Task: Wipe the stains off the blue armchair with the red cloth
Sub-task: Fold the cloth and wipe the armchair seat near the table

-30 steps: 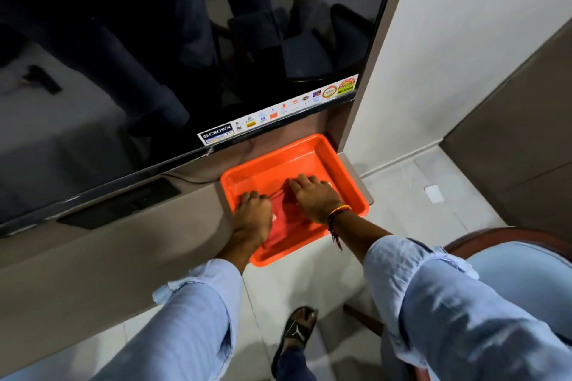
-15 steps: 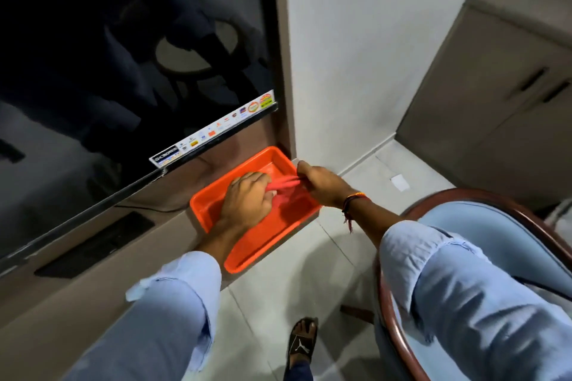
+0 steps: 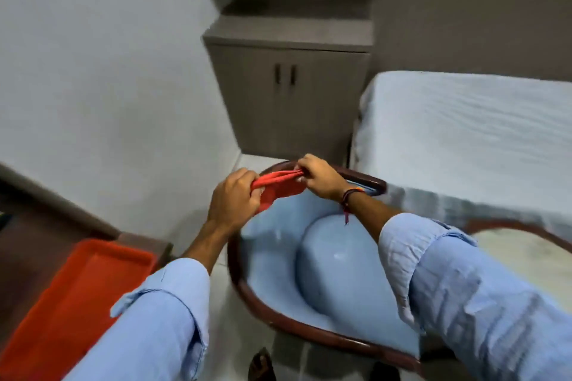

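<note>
The red cloth is stretched between both my hands, above the back part of the blue armchair. My left hand grips its left end and my right hand pinches its right end. The armchair has pale blue upholstery, a rounded seat cushion and a dark wooden rim. It stands directly below my arms. The cloth hangs clear of the upholstery.
An orange tray sits on a brown ledge at the lower left. A grey cabinet stands against the far wall. A bed with a pale sheet lies to the right. A second chair shows at the right edge.
Both hands lifted the red cloth out of the orange tray and carried it right, over the armchair. My view swung from the television to the chair.
</note>
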